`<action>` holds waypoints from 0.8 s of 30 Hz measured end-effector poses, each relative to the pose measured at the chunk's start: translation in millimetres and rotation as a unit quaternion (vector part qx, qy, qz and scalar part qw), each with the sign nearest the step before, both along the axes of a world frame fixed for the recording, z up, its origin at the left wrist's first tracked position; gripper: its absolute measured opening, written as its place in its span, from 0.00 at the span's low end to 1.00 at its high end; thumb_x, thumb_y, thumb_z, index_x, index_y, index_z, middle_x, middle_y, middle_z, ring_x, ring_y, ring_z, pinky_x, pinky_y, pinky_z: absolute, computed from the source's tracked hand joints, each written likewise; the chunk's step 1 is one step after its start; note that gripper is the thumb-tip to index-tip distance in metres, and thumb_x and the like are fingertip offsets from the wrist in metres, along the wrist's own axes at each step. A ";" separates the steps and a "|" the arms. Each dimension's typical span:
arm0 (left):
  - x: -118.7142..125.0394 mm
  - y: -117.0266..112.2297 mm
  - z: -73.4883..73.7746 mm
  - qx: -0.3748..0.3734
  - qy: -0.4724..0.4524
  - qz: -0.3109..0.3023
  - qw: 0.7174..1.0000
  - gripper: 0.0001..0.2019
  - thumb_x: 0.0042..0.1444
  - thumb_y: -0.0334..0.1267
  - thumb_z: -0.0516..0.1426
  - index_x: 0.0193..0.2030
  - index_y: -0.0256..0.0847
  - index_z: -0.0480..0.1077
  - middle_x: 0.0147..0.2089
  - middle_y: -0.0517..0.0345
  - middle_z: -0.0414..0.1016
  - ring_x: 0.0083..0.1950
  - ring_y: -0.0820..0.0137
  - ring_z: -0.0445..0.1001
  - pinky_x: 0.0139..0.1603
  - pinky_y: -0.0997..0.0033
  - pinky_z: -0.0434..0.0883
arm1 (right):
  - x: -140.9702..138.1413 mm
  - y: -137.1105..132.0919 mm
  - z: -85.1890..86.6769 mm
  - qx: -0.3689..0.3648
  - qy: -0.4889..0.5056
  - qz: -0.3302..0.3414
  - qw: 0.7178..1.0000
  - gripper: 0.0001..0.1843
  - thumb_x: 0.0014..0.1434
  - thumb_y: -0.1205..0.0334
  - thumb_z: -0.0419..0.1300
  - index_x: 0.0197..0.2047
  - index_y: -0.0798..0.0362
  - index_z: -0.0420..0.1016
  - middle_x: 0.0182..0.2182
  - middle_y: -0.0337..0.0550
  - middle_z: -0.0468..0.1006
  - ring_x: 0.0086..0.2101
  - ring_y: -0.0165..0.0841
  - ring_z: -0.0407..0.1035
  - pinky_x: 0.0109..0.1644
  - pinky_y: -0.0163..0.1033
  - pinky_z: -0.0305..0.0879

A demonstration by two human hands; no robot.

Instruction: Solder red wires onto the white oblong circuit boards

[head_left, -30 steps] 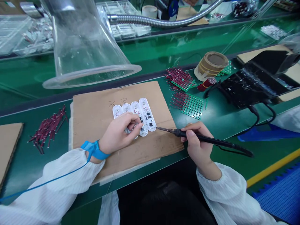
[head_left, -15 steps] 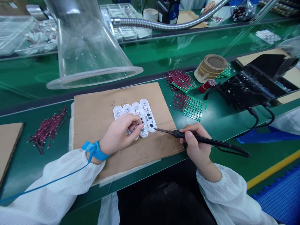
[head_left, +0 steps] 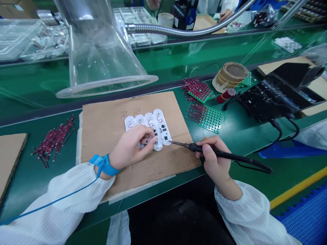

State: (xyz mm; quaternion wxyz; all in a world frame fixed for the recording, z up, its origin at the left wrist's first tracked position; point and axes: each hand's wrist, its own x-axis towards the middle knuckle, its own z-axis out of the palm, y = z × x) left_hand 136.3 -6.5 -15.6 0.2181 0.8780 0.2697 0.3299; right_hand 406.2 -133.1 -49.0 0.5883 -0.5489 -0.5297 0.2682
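Observation:
My right hand (head_left: 216,154) grips a black soldering iron (head_left: 230,156) like a pen. Its tip touches or nearly touches the lower end of the rightmost white circuit board (head_left: 161,126). Pinched between thumb and forefinger of my left hand (head_left: 134,143) is a thin solder wire (head_left: 160,138), its end pointing at the same spot; the strand trails down below the palm. Several of these rounded boards, with small red wires and black chips, lie side by side on a cardboard sheet (head_left: 102,136). My left hand covers the lower parts of the left ones. A blue strap (head_left: 103,164) circles my left wrist.
Loose dark-red wires (head_left: 55,139) lie at left. Green boards (head_left: 211,119) with red wires, a tape roll (head_left: 230,76) and a black iron stand (head_left: 270,92) are at right. A clear fume hood (head_left: 102,58) hangs above. Across the bench shows another person's hand (head_left: 225,15).
The view has shifted slightly. Both hands, the soldering iron and the solder wire keep nearly the same place at the rightmost board. Another person's hand has appeared at the top across the bench.

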 end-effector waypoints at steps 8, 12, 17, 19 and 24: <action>-0.7 1.0 -2.1 0.007 0.001 -0.005 1.000 0.06 0.71 0.30 0.58 0.40 0.43 0.68 0.29 0.67 0.64 0.28 0.74 0.64 0.32 0.73 0.65 | -0.4 0.9 0.4 0.002 0.006 0.001 1.000 0.10 0.77 0.54 0.64 0.43 0.48 0.81 0.26 0.35 0.78 0.24 0.31 0.72 0.28 0.36 0.68; -0.3 1.3 -1.6 0.003 0.009 -0.007 1.000 0.06 0.71 0.31 0.58 0.40 0.43 0.68 0.29 0.67 0.64 0.28 0.74 0.63 0.31 0.72 0.65 | -0.9 1.6 0.8 -0.007 0.000 0.010 1.000 0.10 0.76 0.53 0.64 0.43 0.48 0.81 0.27 0.36 0.78 0.24 0.30 0.72 0.28 0.36 0.69; -0.1 1.0 -0.6 0.002 0.008 -0.009 1.000 0.06 0.70 0.32 0.58 0.40 0.43 0.68 0.29 0.67 0.65 0.27 0.74 0.64 0.32 0.71 0.65 | -0.3 1.5 0.0 -0.013 -0.007 0.016 1.000 0.10 0.76 0.54 0.65 0.43 0.48 0.81 0.28 0.36 0.79 0.24 0.30 0.73 0.27 0.36 0.70; -0.6 1.2 0.0 -0.002 0.011 -0.007 1.000 0.06 0.70 0.32 0.58 0.40 0.43 0.68 0.29 0.66 0.65 0.28 0.73 0.64 0.32 0.71 0.66 | -0.1 1.5 -0.1 -0.012 -0.002 0.015 1.000 0.10 0.76 0.53 0.64 0.44 0.48 0.81 0.28 0.36 0.79 0.24 0.30 0.73 0.27 0.36 0.70; -1.5 1.6 -0.4 -0.005 0.014 -0.010 1.000 0.06 0.71 0.32 0.58 0.40 0.43 0.68 0.28 0.66 0.65 0.28 0.73 0.65 0.32 0.71 0.66 | 0.9 1.7 -0.1 -0.015 -0.011 0.039 0.999 0.09 0.76 0.54 0.65 0.44 0.48 0.81 0.27 0.35 0.79 0.24 0.30 0.74 0.29 0.36 0.70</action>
